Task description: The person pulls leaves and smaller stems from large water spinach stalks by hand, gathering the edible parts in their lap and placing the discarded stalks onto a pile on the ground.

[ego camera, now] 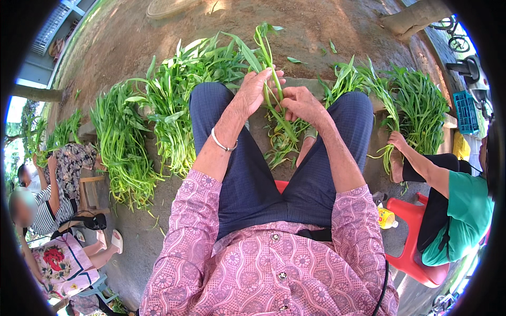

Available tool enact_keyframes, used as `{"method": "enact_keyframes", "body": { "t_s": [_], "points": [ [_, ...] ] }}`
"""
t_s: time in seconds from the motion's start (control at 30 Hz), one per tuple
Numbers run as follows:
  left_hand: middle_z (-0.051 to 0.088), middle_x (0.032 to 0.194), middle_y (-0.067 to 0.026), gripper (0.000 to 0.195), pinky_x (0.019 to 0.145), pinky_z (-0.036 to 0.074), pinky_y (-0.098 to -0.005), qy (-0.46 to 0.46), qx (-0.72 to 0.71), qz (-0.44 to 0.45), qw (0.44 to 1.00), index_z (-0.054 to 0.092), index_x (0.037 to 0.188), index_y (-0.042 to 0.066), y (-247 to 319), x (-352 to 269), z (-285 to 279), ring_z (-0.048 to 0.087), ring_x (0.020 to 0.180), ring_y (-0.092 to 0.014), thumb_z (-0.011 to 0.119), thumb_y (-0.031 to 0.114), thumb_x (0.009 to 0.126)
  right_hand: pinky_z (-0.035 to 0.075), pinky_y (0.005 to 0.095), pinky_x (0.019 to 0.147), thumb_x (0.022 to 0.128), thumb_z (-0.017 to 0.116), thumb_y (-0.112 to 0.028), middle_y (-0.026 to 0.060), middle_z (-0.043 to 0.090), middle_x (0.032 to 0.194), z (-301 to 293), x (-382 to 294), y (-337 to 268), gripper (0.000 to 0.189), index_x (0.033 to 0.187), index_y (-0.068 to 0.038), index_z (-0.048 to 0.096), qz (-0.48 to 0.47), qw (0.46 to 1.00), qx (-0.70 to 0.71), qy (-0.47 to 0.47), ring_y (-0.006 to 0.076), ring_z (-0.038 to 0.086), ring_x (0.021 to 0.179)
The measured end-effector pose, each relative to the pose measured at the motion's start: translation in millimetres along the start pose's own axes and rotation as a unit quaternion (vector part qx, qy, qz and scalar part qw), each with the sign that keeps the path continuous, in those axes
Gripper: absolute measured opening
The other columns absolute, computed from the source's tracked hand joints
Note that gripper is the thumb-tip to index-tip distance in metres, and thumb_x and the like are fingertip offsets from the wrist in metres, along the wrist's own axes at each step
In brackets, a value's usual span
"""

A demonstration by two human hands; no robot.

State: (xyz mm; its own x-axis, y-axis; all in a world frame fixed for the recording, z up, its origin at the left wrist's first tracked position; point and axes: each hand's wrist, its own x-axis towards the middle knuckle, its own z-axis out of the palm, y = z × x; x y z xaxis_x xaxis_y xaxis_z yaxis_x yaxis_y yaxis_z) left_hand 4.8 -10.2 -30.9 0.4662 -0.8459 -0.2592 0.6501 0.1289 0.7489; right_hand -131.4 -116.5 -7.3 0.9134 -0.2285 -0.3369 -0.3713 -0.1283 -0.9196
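Observation:
My left hand grips a few long green stems of a leafy vegetable, which looks like water spinach, and their leafy tops stick up beyond the fingers. Close beside it, my right hand pinches the lower part of the same stems between thumb and fingers. A long leaf hangs down below both hands. Under them, between my knees, loose stems and leaves lie on the ground. Just left of my knee rests a large heap of the greens, tops pointing away from me.
Another pile of greens lies farther left. On the right, a person in a green shirt on a red plastic stool handles greens. A yellow-labelled bottle stands near that stool. Other people sit at left by a wooden stool.

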Motion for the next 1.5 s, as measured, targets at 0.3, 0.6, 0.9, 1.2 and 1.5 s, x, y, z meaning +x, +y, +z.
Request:
{"method": "enact_keyframes", "body": {
  "t_s": [0.3,0.6,0.9,1.2,1.5],
  "points": [
    [0.056,0.116,-0.0176,0.031,0.088,0.049,-0.0462,0.026,-0.087,0.020,0.996,0.046,0.117,0.004,3,6,-4,0.056,0.107,-0.032,0.050,0.024,0.095,0.041,0.0244,0.052,0.070,0.069,-0.019,0.0029,0.060,0.068,15,8,14,0.025,0.087,-0.002,0.063,-0.107,0.988,-0.091,0.061,0.0088,0.053,0.057],
    [0.057,0.115,-0.0173,0.029,0.092,0.045,-0.0429,-0.055,-0.072,0.005,0.996,0.054,0.109,0.000,20,-3,-16,0.055,0.109,-0.030,0.055,0.022,0.090,0.035,0.0172,0.046,0.078,0.061,-0.021,0.0025,0.063,0.076,-9,-14,-8,0.037,0.105,0.004,0.061,-0.043,0.985,0.146,-0.081,0.0028,0.043,0.051],
    [0.066,0.093,-0.0079,0.020,0.075,0.053,-0.0338,0.124,0.007,0.007,0.992,0.060,0.098,0.005,21,-1,-22,0.063,0.086,-0.020,0.065,0.018,0.084,0.035,0.0155,0.044,0.082,0.056,-0.019,0.0037,0.064,0.080,-9,-15,-3,0.041,0.115,0.006,0.056,-0.040,0.962,0.220,-0.154,0.0021,0.043,0.051],
    [0.063,0.078,-0.0041,0.018,0.044,0.046,-0.0286,0.205,0.087,0.072,0.972,0.061,0.090,0.006,17,-5,-14,0.058,0.051,-0.018,0.072,0.012,0.077,0.037,0.0186,0.046,0.084,0.055,-0.020,0.0088,0.066,0.082,1,-15,4,0.043,0.120,0.003,0.052,-0.001,0.959,0.239,-0.153,0.0047,0.044,0.049],
    [0.065,0.086,-0.0063,0.016,0.052,0.050,-0.0298,0.137,-0.010,0.014,0.990,0.060,0.092,0.007,17,-1,-29,0.063,0.071,-0.020,0.063,0.021,0.085,0.038,0.0191,0.046,0.081,0.056,-0.020,0.0087,0.066,0.081,6,-20,-3,0.042,0.116,0.003,0.055,-0.026,0.974,0.170,-0.147,0.0052,0.045,0.048]
  ]
}}
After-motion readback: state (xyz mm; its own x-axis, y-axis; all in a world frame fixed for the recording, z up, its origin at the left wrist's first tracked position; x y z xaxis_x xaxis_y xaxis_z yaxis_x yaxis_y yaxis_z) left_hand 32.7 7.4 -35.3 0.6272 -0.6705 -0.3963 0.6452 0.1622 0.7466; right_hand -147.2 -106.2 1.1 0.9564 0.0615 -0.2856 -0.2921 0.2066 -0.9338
